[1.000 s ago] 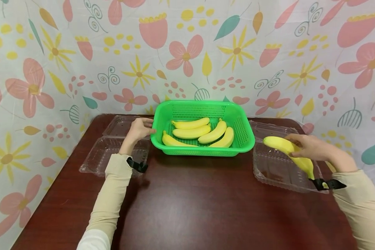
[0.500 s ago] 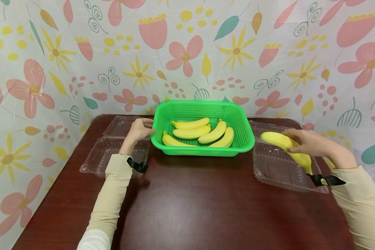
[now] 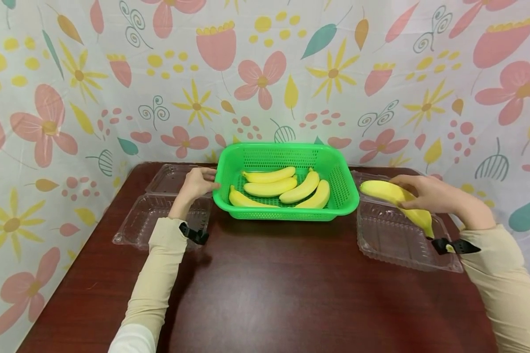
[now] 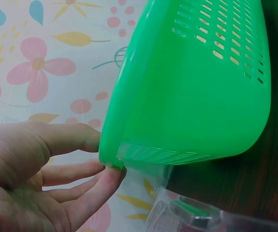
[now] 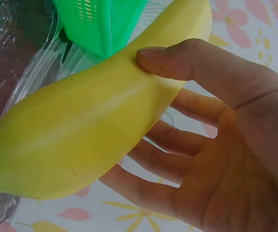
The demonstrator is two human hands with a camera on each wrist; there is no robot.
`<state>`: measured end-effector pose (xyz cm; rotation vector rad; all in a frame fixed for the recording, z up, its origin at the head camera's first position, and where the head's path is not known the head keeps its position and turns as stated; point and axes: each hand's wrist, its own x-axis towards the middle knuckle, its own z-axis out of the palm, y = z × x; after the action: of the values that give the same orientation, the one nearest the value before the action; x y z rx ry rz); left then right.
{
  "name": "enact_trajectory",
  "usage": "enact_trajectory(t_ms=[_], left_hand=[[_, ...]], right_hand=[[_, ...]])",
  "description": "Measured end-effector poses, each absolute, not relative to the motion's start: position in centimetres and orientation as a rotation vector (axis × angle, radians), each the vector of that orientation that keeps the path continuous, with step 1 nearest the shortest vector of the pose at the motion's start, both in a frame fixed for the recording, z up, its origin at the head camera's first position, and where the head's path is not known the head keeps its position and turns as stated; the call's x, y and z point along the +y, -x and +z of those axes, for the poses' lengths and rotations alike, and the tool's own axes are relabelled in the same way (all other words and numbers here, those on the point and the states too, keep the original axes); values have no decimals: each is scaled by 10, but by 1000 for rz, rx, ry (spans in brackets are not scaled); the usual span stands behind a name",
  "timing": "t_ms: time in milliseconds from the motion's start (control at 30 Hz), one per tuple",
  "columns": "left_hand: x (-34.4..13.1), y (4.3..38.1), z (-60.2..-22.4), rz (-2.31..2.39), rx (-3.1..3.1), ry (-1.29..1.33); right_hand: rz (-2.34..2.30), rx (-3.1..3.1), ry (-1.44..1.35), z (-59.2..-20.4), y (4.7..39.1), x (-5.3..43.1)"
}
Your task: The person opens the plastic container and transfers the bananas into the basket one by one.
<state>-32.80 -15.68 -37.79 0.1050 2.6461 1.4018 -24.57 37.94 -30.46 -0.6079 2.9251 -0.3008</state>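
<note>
A yellow banana [image 3: 382, 189] is held in my right hand [image 3: 428, 195], thumb on one side and fingers on the other. It hangs tilted above the right clear plastic container [image 3: 406, 260], its stem end toward my wrist. In the right wrist view, the banana [image 5: 80, 125] crosses in front of the palm. My left hand [image 3: 197, 184] pinches the left rim of the green basket [image 3: 287, 214]. The left wrist view has the thumb going behind the basket's rim [image 4: 110, 135] and fingertips against its underside. Several bananas [image 3: 270, 187] lie inside the basket.
The left clear plastic container [image 3: 143, 220] stands with its lid laid back, partly behind my left arm. Both containers flank the basket on the dark wooden table [image 3: 291, 294]. A floral sheet [image 3: 265, 73] hangs directly behind the table.
My right hand has moved left and slightly up with the banana, toward the basket. My left hand stays at the basket's rim, and the bananas inside lie as before.
</note>
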Motion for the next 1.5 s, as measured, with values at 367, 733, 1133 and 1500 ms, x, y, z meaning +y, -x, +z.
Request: enact_trajectory(t_ms=[367,733,1133,1500], left_hand=[[-158,328,-378,1399,2655,-118],[-158,331,-380,1390,2668,-124],[-157,331,-378,1392,2655,-120],[-156,329,-378,1371,2656,-114]], right_hand=[[-292,2907,610,-302,258,369],[-295,2893,613,-296,263,353],[-322,2874,709,-294,271,337],[-360,2814,709,-296,282,317]])
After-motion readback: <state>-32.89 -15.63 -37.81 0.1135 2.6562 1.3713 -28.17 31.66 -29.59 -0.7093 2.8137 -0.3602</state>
